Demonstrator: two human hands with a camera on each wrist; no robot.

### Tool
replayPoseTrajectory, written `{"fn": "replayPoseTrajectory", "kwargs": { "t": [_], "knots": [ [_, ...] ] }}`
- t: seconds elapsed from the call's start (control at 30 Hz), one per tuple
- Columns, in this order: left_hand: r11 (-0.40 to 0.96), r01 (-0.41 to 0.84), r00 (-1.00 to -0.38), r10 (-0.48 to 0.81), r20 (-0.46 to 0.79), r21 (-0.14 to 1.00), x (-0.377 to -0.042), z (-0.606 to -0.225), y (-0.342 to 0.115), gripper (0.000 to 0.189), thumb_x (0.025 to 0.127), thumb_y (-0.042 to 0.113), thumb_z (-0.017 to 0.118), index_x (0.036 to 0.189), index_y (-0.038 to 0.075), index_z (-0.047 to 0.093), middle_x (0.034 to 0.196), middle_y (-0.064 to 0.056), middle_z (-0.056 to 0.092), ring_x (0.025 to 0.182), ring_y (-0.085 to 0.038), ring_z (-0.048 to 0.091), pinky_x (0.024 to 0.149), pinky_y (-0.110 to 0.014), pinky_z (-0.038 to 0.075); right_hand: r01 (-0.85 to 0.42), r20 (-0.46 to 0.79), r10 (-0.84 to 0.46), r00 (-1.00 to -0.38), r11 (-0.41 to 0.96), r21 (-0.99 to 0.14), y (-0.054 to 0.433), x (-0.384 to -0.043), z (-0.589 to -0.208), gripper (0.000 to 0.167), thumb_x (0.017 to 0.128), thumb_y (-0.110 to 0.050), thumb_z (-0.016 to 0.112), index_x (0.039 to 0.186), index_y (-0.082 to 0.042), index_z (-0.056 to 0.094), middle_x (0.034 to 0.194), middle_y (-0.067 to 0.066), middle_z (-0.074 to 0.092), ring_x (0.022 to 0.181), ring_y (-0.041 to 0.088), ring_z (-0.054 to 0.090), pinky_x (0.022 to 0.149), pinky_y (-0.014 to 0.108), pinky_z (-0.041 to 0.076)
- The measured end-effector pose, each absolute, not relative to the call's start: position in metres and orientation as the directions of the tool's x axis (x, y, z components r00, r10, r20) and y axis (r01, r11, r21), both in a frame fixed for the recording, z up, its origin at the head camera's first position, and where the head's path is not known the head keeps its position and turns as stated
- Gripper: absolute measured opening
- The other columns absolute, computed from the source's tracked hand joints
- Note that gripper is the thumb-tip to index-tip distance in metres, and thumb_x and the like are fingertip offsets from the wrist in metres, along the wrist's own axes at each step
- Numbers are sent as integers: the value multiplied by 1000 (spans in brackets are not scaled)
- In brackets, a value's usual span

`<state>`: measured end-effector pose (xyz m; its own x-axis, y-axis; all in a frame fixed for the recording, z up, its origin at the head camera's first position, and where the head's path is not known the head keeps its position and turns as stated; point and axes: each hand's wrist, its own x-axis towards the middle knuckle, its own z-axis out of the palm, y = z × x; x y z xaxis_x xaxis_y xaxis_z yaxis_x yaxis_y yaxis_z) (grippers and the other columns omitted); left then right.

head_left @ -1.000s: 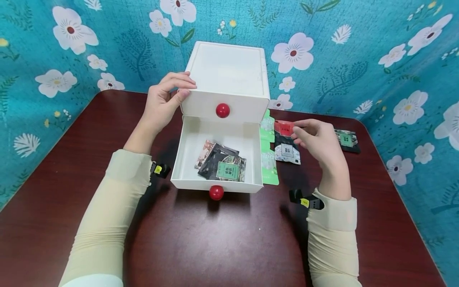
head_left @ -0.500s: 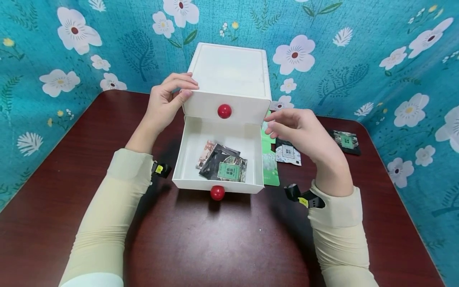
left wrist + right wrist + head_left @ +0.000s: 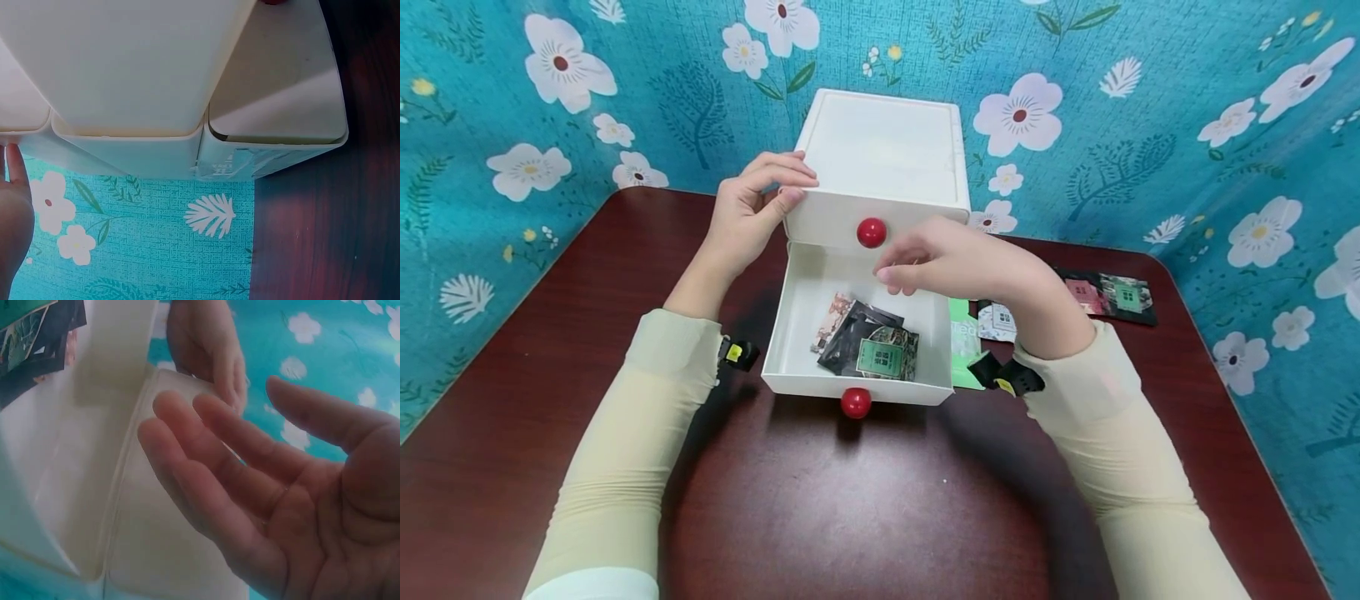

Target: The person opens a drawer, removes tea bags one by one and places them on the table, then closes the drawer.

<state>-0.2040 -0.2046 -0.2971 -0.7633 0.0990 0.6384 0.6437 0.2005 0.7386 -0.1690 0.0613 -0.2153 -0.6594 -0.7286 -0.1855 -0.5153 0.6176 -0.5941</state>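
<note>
A white drawer box [image 3: 880, 146] with red knobs stands at the back, its lower drawer [image 3: 786, 379] pulled out. Inside lie a black tea sachet with a green label [image 3: 880, 357], another dark sachet [image 3: 842, 333] and a brownish patterned one [image 3: 832, 315]. My left hand [image 3: 748, 204] rests on the box's upper left corner, fingers on top and thumb at the front edge. Over the drawer's right part hovers my right hand [image 3: 940, 258], fingers loosely bent; in the right wrist view the palm [image 3: 306, 525] and fingers hold nothing.
Right of the drawer lie a green pouch [image 3: 964, 337] and a white-labelled sachet [image 3: 996, 321], partly behind my right arm. Farther right are a red-labelled sachet [image 3: 1082, 293] and a black one with a green label [image 3: 1127, 297]. A flowered blue cloth [image 3: 700, 75] hangs behind the table.
My right hand has moved left, from beside the red sachet on the table to over the open drawer. The red-labelled sachet at right has come into view. My left hand stays on the box.
</note>
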Motion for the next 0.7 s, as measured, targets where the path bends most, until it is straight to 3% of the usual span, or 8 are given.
{"fn": "replayPoseTrajectory", "kwargs": {
  "t": [0.23, 0.5, 0.7],
  "knots": [
    [192, 630, -775, 94, 624, 753, -203, -295, -204, 16, 95, 0, 61, 105, -6, 72, 107, 19, 66, 131, -16, 52, 95, -22, 55, -565, -292, -777, -558, 613, -551, 34, -182, -217, 25, 99, -19, 58, 113, -3, 71, 101, 15, 72, 93, 27, 68, 86, 40, 57],
    [192, 625, -779, 95, 619, 757, -203, -295, -205, 16, 95, 0, 61, 105, -6, 72, 107, 19, 67, 131, -16, 52, 96, -23, 54, -506, -492, -688, -533, 726, -467, 10, -189, -218, 29, 101, -26, 55, 118, -8, 70, 108, 13, 71, 101, 29, 68, 89, 40, 55],
    [186, 634, -772, 100, 628, 750, -205, -296, -205, 16, 95, 0, 62, 105, -7, 72, 107, 19, 67, 131, -16, 52, 96, -23, 55, -518, -597, -635, -490, 764, -386, -1, -190, -223, 29, 103, -25, 51, 118, -8, 68, 109, 14, 69, 98, 28, 65, 85, 37, 54]
  ]
}}
